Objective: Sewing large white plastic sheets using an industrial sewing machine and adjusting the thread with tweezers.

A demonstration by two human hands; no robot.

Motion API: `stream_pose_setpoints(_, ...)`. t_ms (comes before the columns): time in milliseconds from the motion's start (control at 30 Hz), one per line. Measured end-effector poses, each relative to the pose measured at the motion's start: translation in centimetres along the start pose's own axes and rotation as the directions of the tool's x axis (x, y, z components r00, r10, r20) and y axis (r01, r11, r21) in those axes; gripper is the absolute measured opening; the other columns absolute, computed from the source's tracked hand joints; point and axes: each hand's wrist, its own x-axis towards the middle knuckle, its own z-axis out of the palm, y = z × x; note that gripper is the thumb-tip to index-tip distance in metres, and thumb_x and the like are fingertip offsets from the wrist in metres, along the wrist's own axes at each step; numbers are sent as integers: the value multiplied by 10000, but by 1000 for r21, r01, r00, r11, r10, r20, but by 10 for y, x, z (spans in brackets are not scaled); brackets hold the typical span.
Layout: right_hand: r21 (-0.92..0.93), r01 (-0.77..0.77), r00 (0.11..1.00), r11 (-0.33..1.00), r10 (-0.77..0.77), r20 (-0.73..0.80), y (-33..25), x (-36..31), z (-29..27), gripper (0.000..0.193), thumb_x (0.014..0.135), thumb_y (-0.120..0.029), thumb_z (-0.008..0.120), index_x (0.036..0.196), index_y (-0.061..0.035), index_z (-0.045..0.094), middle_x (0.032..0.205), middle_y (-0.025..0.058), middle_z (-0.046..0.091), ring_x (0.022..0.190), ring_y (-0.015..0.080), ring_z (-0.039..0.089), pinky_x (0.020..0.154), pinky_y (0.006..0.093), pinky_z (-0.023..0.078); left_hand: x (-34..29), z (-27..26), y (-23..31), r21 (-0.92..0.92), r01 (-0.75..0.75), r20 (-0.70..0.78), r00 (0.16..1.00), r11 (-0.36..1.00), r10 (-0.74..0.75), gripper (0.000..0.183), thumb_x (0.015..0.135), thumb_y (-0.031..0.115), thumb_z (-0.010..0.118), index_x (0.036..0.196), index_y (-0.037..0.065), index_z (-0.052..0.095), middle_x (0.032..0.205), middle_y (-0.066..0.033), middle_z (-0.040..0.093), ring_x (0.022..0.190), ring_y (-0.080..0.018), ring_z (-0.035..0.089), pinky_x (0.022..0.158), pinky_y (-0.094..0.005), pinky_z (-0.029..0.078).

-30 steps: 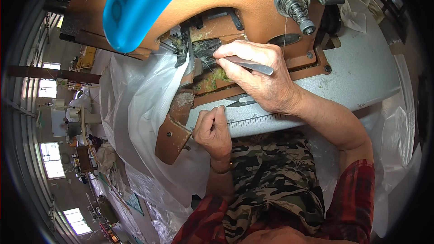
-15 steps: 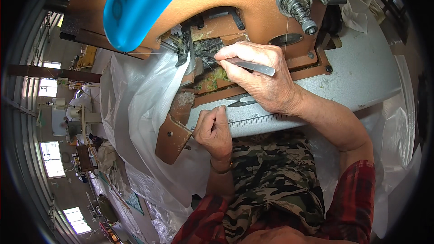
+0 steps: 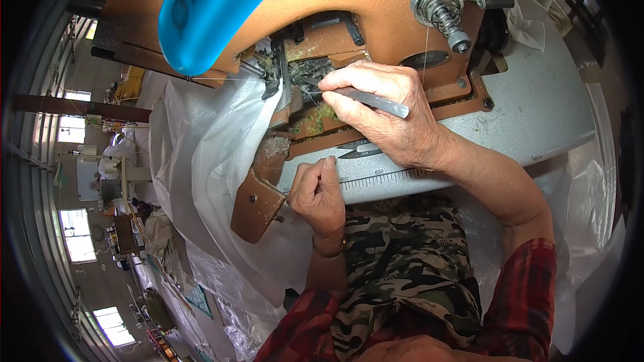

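Observation:
My right hand (image 3: 396, 117) pinches a pair of metal tweezers (image 3: 381, 102), their flat end sticking out past my fingers. The tips reach into the opened, lint-covered mechanism (image 3: 310, 70) of an orange-brown sewing machine (image 3: 376, 0); the exact contact point is hard to see. Loosely curled at the front edge of the grey table, my left hand (image 3: 318, 194) is closed, and what it may hold is hidden. Just beyond it lie dark thread snips (image 3: 359, 151). White woven plastic sheeting (image 3: 215, 127) hangs left of the mechanism, with a thin thread near its top.
A blue curved piece (image 3: 215, 13) covers the machine's upper left. The thread tension knob (image 3: 439, 10) juts out at upper right. An orange-brown cover plate (image 3: 255, 206) tilts off the table's left front. A printed ruler (image 3: 382, 179) runs along the front edge of the grey table (image 3: 530, 107).
My right hand and the tweezers have barely shifted, still inside the mechanism. My left hand stays in place. The view has moved slightly.

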Motion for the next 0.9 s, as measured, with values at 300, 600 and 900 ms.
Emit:
stream_pose_setpoints(300, -48, -13, 1000, 999, 13, -3, 1, -1, 1, 155, 877, -58, 628, 973, 61, 653, 896, 166, 691, 832, 253, 693, 740, 335, 551, 0, 0, 1, 0, -1, 7, 1000, 1000, 1, 79, 878, 7, 660, 868, -71, 657, 670, -61, 519, 572, -111, 443, 494, -261, 334)
stream_pose_setpoints(600, -50, -19, 1000, 999, 19, 16, 2, -1, 1, 173, 903, -62, 591, 999, 72, 645, 908, 169, 696, 820, 242, 704, 728, 315, 561, 0, 0, 0, 14, -19, 4, 1000, 1000, 19, 76, 877, 5, 659, 862, -70, 656, 663, -57, 509, 567, -109, 437, 488, -265, 324)
stream_pose_setpoints(900, -41, -15, 1000, 999, 15, -5, 4, -1, 4, 180, 907, -60, 593, 1018, 72, 644, 907, 172, 694, 829, 242, 702, 729, 315, 562, 1, -1, 6, 36, 63, 1, 998, 997, -63, 141, 903, 30, 634, 810, -71, 665, 687, -77, 600, 620, -121, 515, 565, -269, 409)
